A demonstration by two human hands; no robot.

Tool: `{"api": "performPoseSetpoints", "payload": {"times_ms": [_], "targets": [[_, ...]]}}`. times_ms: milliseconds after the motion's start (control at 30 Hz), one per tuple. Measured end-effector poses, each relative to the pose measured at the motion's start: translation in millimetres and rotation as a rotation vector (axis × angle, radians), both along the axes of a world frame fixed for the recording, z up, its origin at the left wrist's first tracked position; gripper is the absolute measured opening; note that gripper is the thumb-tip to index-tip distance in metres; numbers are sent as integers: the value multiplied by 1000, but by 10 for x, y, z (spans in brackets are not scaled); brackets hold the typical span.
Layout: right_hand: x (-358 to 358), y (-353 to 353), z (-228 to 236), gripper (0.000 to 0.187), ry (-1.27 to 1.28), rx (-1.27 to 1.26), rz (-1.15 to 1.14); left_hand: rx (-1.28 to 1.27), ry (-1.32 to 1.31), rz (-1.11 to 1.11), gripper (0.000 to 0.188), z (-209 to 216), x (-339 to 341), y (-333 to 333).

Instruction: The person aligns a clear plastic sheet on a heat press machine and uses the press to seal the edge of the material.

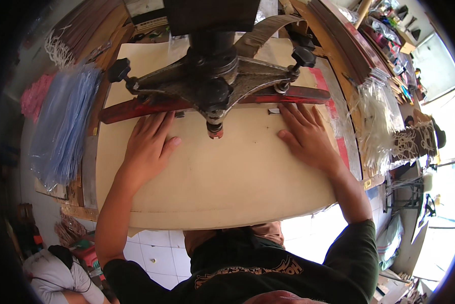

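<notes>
Facing one large cream sheet (222, 177), lying flat on the counter (80, 211), pointing its broad near edge at the body and, judging through the curved view, running its long axis left to right. Spreading the left hand (149, 139) palm down on the sheet's left part, pointing the fingers away from the body. Spreading the right hand (308, 139) palm down on the right part, angling the fingers away and slightly leftward. Holding the two well apart, showing the sheet beneath, between and nearer than both. Seeing two small metal pieces (273, 111) lying on the sheet, one beside each hand. Bringing both sets of fingertips up to one red bar (308, 95), not telling clearly whether touching it. Seeing one dark metal press (212, 76) standing above the sheet, bearing two outer black knobs (118, 70). Seeing one pile of bluish plastic bags (65, 126) lying leftward, one clear pile (377, 126) rightward.
</notes>
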State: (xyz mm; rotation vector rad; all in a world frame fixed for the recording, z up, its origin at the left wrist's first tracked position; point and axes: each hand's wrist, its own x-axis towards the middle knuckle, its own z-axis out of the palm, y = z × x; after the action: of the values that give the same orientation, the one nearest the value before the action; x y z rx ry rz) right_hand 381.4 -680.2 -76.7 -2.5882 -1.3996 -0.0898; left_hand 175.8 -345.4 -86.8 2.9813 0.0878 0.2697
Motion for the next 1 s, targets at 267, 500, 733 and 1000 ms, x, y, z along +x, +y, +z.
{"api": "performPoseSetpoints", "payload": {"times_ms": [267,500,733,1000], "targets": [[-8,1,-1,64,-110,-10,13,5,-3,-24,58,-2,-7,9],[-69,24,-5,54,-284,38,20,-12,7,-11,58,7,-4,-10],[-111,52,26,48,-352,27,13,-6,-3,-12,59,-4,0,-4],[-114,53,48,48,-292,15,-12,-11,3,-19,59,1,-12,5]]}}
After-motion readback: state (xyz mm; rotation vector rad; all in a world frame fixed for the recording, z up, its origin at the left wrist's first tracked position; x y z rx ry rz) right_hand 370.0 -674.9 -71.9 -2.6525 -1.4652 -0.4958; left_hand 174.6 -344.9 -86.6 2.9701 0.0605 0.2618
